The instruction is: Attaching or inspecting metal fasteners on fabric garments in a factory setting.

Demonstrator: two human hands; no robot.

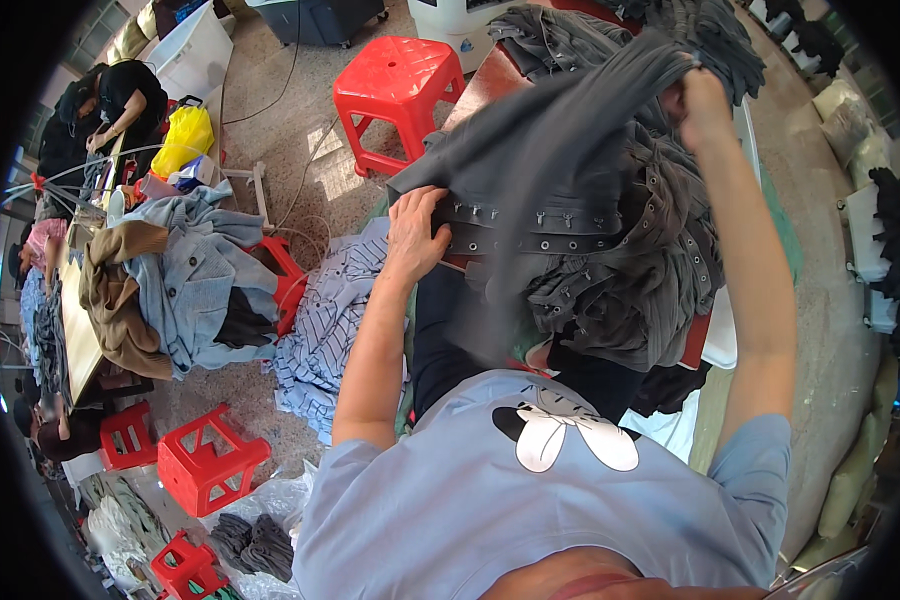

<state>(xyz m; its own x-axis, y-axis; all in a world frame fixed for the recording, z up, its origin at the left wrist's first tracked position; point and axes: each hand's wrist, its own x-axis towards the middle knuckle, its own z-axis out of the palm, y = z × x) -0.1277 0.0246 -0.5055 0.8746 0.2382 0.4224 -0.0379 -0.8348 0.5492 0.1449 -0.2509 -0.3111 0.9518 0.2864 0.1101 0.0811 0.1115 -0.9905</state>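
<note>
A dark grey garment [560,150] stretches between my two hands, its middle part blurred by motion. My right hand [702,108] is raised at the far right, closed on a bunched end of the cloth. My left hand [416,232] grips the garment's left edge, thumb below the fingers. Beside it runs a row of small metal hooks, and under that lies a dark strip with metal eyelets [545,244]. More dark grey garments with eyelets [630,310] are heaped beneath, close in front of my body.
Dark grey clothes [545,40] also lie farther back. A red stool [395,75] stands beyond my left hand. To the left are a blue-striped cloth pile [335,310], a light blue cardigan [195,265] and another red stool [210,460]. A person [120,110] works at a table, far left.
</note>
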